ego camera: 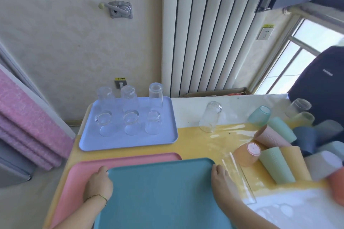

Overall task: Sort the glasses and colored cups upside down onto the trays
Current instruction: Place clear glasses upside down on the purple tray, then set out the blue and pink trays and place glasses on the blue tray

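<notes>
The left hand (98, 182) and the right hand (222, 186) each grip one side edge of the teal tray (160, 191). It lies over the pink tray (78, 176).

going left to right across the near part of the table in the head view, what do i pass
left hand → teal tray → right hand → orange cup → light green cup

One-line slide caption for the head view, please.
Left hand and right hand hold a teal tray over a pink tray; six clear glasses stand on a lavender tray.
</notes>
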